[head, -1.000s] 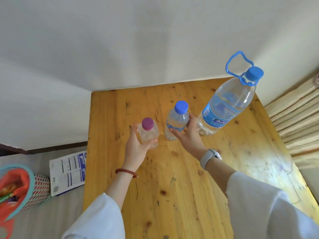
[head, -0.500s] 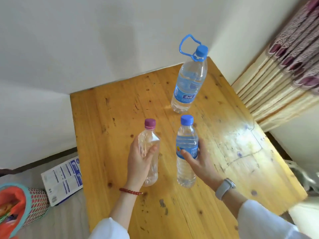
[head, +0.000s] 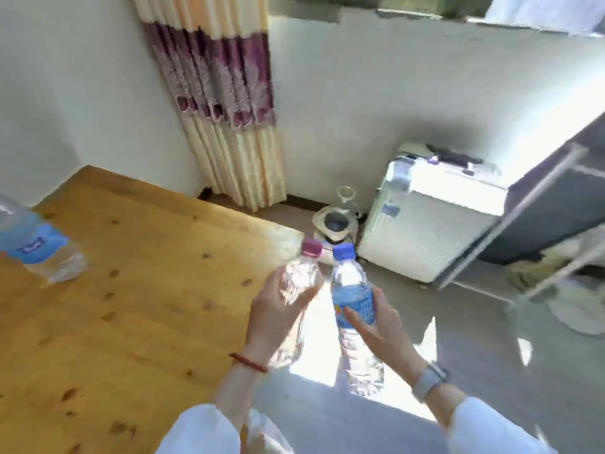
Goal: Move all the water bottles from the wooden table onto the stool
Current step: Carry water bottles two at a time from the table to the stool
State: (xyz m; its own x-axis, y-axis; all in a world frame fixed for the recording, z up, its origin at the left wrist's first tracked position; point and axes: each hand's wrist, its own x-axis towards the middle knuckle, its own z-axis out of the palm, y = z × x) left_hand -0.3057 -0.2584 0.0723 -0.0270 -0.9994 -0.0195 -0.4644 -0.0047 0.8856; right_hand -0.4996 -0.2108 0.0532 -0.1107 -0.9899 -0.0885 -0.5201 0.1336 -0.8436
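purple-cap bottle (head: pixel 296 290) + blue-cap bottle (head: pixel 352 299): airborne just past desk (head: pixel 131 322) edge | left hand (head: pixel 278 309), right hand (head: pixel 379 326): fingers clamped round bodies | large bottle (head: pixel 36 249): on desk | stool: unseen | tip: carry upright, locate stool first

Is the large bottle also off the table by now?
No, the large bottle stands on the table, while each hand holds a small bottle.

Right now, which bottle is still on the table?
The large bottle with the blue label, at the left edge of view. The purple-capped bottle and blue-capped bottle are each held in a hand, off the table.
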